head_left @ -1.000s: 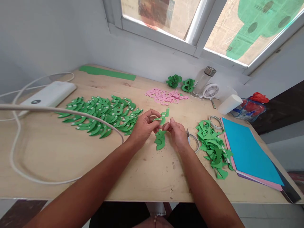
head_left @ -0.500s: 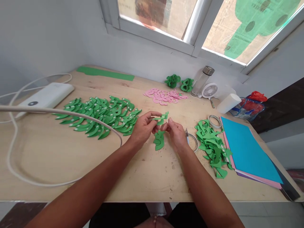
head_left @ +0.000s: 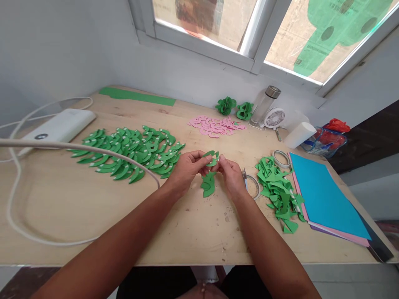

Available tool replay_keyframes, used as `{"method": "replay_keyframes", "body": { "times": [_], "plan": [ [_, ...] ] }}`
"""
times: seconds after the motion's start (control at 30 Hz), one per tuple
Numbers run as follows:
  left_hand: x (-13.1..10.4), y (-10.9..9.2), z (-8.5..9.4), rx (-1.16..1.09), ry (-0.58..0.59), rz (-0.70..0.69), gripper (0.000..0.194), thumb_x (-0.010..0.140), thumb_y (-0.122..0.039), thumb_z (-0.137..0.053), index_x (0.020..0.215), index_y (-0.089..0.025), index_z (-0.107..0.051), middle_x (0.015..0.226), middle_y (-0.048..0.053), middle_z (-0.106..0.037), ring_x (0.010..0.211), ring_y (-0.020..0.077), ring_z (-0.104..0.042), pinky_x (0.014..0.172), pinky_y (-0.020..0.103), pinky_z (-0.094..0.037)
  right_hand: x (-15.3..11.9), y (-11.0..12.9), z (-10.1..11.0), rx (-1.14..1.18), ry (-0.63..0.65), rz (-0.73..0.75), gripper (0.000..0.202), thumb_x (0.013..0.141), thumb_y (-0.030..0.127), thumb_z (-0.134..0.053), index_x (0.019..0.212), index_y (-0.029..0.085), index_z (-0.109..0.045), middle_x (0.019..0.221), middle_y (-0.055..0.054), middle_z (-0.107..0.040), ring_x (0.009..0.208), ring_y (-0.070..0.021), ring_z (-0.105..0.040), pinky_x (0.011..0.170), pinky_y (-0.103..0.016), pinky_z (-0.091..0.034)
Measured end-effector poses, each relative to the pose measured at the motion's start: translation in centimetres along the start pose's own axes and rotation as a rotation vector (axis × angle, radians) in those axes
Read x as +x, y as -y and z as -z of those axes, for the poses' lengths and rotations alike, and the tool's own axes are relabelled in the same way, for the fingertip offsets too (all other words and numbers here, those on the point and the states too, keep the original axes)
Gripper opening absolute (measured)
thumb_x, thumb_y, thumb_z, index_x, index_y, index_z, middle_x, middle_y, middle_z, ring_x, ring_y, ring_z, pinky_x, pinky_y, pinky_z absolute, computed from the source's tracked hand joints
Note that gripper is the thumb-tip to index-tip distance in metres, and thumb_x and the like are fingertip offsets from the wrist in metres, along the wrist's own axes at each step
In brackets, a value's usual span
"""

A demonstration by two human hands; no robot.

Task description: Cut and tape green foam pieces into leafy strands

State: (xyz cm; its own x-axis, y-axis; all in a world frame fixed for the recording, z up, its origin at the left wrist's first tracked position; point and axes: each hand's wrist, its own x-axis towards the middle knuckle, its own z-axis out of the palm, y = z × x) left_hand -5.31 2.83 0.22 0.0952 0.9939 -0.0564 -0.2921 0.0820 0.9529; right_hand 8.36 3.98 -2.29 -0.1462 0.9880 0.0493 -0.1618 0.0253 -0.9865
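My left hand (head_left: 188,168) pinches a curved green paper cutout (head_left: 212,159) with pale tape patches on it, held just above the table. On its other side, my right hand (head_left: 230,173) has thumb and fingers closed at the cutout's right end. Whether a bit of tape is between those fingertips is too small to tell. Below the hands, a few more green cutouts (head_left: 208,185) lie on the wood. A big spread of curved green pieces with white tape patches (head_left: 124,151) lies to the left of my left hand.
Right of my right hand are a cutter (head_left: 245,177), a tape roll (head_left: 257,187), green paper scraps (head_left: 280,195) and blue sheets (head_left: 327,195). Pink cutouts (head_left: 215,126), a bottle (head_left: 264,106) and a small fan (head_left: 274,118) stand behind. A white cable (head_left: 93,148) loops at left.
The green cutout has been turned between my hands, so its curved face now shows. My left hand has shifted slightly left and down; the right hand stays nearly in place.
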Motion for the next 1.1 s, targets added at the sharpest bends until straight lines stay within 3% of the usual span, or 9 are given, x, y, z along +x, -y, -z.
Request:
{"method": "replay_keyframes", "body": {
  "times": [0.13, 0.4, 1.1],
  "plan": [
    [-0.06, -0.19, 0.01, 0.03, 0.028, 0.002, 0.017, 0.063, -0.03, -0.075, 0.068, -0.014, -0.069, 0.064, 0.0, -0.062, 0.053, 0.0079, -0.048, 0.053, 0.022, -0.04, -0.03, -0.18, 0.02, -0.048, -0.014, 0.026, 0.047, 0.078, 0.058, -0.057, 0.056, 0.018, -0.064, 0.058, -0.001, -0.061, 0.061, -0.0149, -0.055, 0.069, -0.029, -0.042],
    [0.01, -0.07, 0.0, 0.02, 0.038, 0.045, 0.018, 0.061, -0.03, -0.075, 0.071, -0.015, -0.073, 0.067, 0.004, -0.065, 0.056, 0.0099, -0.05, 0.052, 0.022, -0.041, -0.18, 0.08, -0.2, -0.113, 0.007, 0.037, 0.048, 0.078, 0.059, -0.055, 0.053, 0.018, -0.057, 0.053, -0.001, -0.059, 0.058, -0.0147, -0.055, 0.065, -0.029, -0.044],
    [-0.11, -0.24, -0.02, 0.053, 0.034, 0.04, 0.017, 0.062, -0.031, -0.074, 0.065, -0.014, -0.07, 0.06, 0.002, -0.061, 0.051, 0.0083, -0.046, 0.05, 0.022, -0.038, -0.24, 0.01, -0.23, -0.151, -0.009, 0.052, 0.047, 0.079, 0.056, -0.055, 0.052, 0.018, -0.058, 0.056, -0.001, -0.06, 0.062, -0.0152, -0.056, 0.064, -0.028, -0.042]
  ]
}}
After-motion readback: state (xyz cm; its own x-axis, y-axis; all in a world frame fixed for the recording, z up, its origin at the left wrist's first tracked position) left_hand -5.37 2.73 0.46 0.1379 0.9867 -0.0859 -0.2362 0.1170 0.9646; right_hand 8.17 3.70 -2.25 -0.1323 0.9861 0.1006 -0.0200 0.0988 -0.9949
